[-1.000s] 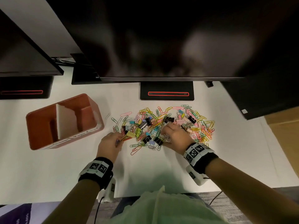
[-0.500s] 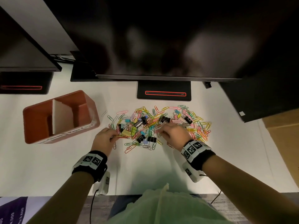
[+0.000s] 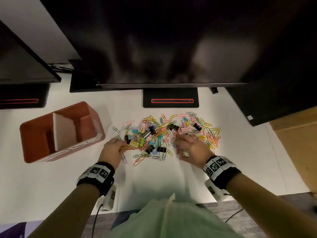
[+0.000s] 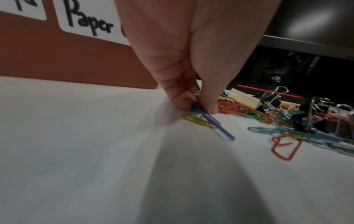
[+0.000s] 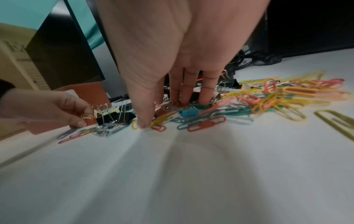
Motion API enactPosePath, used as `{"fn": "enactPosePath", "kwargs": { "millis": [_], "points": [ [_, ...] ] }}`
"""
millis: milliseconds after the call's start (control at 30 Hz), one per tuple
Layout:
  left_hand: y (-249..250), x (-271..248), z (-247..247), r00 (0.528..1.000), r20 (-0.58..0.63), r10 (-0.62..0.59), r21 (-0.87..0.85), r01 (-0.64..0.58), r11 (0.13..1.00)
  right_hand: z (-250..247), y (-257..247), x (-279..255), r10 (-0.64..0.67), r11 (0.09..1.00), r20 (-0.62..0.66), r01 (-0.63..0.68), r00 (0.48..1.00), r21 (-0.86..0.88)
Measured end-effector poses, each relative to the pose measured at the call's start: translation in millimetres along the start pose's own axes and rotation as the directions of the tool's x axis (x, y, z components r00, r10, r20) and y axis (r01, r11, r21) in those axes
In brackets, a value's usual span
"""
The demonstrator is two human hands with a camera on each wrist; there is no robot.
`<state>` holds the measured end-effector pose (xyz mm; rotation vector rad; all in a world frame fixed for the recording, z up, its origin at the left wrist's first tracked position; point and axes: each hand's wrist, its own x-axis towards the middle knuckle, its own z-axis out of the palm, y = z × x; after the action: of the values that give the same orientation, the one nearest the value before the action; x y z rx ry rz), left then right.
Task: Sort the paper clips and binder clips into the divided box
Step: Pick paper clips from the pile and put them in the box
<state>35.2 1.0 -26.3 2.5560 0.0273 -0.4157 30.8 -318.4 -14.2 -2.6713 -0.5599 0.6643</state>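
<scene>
A heap of coloured paper clips and binder clips lies mid-table. The red-brown divided box stands to its left with a white divider; its front wall carries a label reading "Paper". My left hand is at the heap's left edge and pinches a few paper clips between thumb and fingers. My right hand lies on the heap's near right part, its straight fingers and thumb pressing down on clips. A black binder clip sits between the two hands.
A black monitor stand sits just behind the heap, with large dark monitors overhanging the back of the table. A cardboard surface borders the table on the right. White tabletop lies between the heap and my torso.
Both hands have stayed at the heap. The right hand has slid slightly toward me over the clips; the left keeps pinching clips at the left edge.
</scene>
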Motion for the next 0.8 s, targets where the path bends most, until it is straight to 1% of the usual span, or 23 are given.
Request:
{"fn": "enactPosePath", "kwargs": {
  "millis": [33,67,233,367,533,633,700,800],
  "points": [
    [0,-1,0,1.000,-0.005,0.019,0.011,-0.019,1.000,-1,-4,2,0.018,0.999,0.053,-0.017,0.998,-0.028],
    [0,-1,0,1.000,-0.004,0.027,0.020,-0.027,0.999,-1,-7,4,0.028,0.999,0.071,-0.025,0.997,-0.037],
    [1,-2,-3,0.998,0.022,0.056,0.026,-0.056,0.998,0,-14,16,0.064,0.994,-0.092,-0.055,0.994,0.098],
    [-2,-1,-5,0.998,0.045,0.049,0.019,-0.050,0.999,-1,-17,22,0.129,0.990,-0.105,-0.122,0.986,0.068],
    [-5,1,-5,0.994,0.087,0.061,0.052,-0.066,0.996,0,-19,24,0.141,0.988,-0.183,-0.128,0.973,0.084],
    [-6,2,-5,0.991,0.114,0.075,0.079,-0.084,0.993,-5,-19,22,0.184,0.976,-0.213,-0.153,0.959,0.155],
    [-7,3,-6,0.989,0.124,0.078,0.092,-0.089,0.992,-10,-17,20,0.220,0.960,-0.211,-0.173,0.953,0.219],
    [-6,0,-11,0.989,0.117,0.092,0.096,-0.103,0.990,-18,-15,16,0.227,0.944,-0.227,-0.156,0.947,0.291]
  ]
}}
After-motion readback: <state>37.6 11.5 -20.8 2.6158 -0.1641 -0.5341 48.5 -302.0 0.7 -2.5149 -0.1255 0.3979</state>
